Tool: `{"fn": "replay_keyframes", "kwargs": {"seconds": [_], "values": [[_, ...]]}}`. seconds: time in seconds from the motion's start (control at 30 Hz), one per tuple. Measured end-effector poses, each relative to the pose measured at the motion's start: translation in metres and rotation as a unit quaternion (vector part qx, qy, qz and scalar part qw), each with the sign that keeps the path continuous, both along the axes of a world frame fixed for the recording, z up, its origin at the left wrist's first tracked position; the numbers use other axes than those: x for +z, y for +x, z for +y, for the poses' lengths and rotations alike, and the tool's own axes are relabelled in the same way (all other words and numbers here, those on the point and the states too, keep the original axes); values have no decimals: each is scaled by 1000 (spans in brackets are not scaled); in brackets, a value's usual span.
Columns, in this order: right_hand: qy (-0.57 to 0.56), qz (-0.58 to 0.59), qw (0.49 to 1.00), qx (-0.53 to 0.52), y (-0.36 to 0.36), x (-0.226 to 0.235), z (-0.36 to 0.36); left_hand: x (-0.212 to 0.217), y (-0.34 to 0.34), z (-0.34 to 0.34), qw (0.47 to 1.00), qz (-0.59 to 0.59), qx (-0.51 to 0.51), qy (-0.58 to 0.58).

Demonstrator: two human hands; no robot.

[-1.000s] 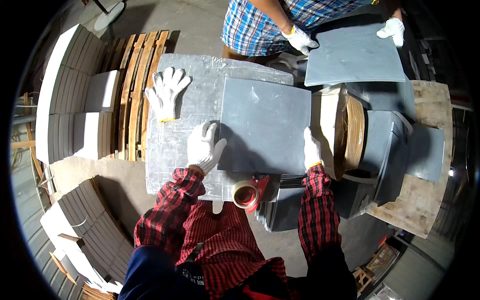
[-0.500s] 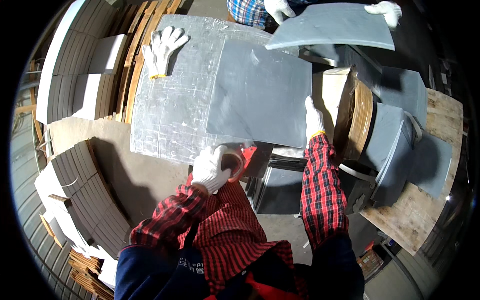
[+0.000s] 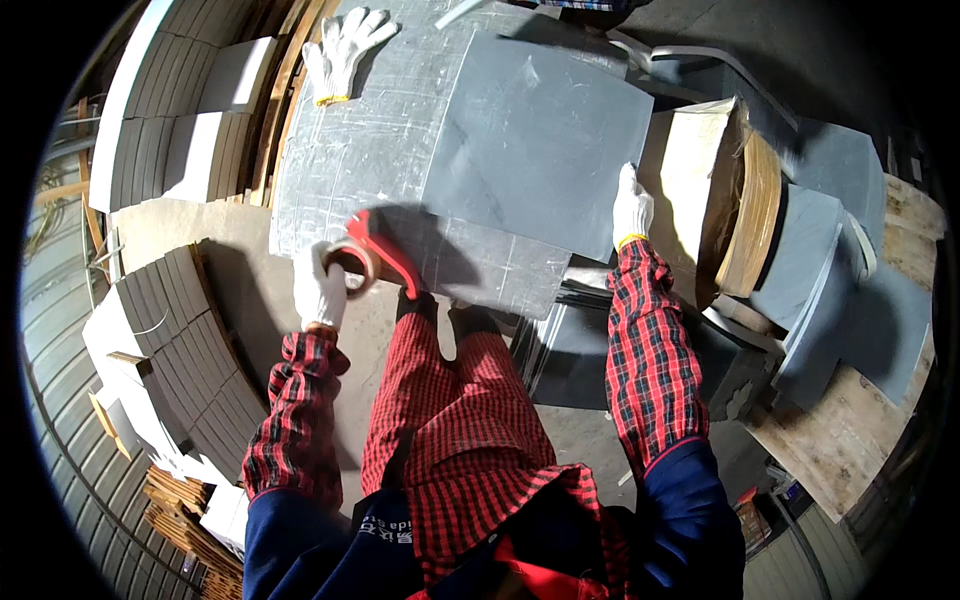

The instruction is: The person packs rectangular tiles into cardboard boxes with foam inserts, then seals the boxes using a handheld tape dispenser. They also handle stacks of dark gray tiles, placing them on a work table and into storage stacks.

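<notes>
My left hand (image 3: pixel 318 288), in a white knit glove, is closed on a red tape dispenser (image 3: pixel 375 245) with a roll of brown tape. It holds the dispenser just off the near left edge of a scratched grey worktable (image 3: pixel 340 180). A smooth dark grey rectangular slab (image 3: pixel 535 150) lies on this table. At the slab's right edge rests my right hand (image 3: pixel 632 205), also gloved, its fingers stretched forward along the edge. A spare white glove (image 3: pixel 345 55) lies flat at the table's far left.
Stacks of pale tiles (image 3: pixel 180 340) stand at the left, more beside a wooden pallet (image 3: pixel 290 70). Right of the table are a brown cardboard-edged pack (image 3: pixel 750 220), leaning grey slabs (image 3: pixel 800 240) and a stained wooden board (image 3: pixel 830 440). Another person's plaid clothing (image 3: pixel 590 4) shows at the top edge.
My left hand has swung left with the tape dispenser, away from the slab's near edge. My right hand stays at the slab's right edge. The co-worker's lifted slab has mostly left the view.
</notes>
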State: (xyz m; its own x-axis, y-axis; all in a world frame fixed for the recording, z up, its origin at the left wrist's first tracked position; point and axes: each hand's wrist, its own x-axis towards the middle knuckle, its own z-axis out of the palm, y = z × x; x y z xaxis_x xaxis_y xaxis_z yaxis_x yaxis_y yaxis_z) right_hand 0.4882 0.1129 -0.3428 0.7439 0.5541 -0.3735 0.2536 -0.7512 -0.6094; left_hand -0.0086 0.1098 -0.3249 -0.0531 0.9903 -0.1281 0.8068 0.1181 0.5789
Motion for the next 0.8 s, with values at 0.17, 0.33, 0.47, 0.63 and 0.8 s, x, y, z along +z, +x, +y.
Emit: {"fn": "replay_keyframes", "kwargs": {"seconds": [0.17,0.33,0.47,0.63,0.8], "values": [[66,-359,900,236,-40,16,-34,-6,9,10,985,-97,142,-30],[-16,-299,856,420,-137,28,-90,-15,3,-31,909,-281,307,-20],[8,-223,875,430,-191,54,-57,-22,17,-73,801,-363,471,-60],[83,-147,801,574,-239,41,-45,-39,54,-138,891,-333,273,-147],[214,-60,799,559,-218,17,-119,-20,107,-154,952,-254,16,-171]]}}
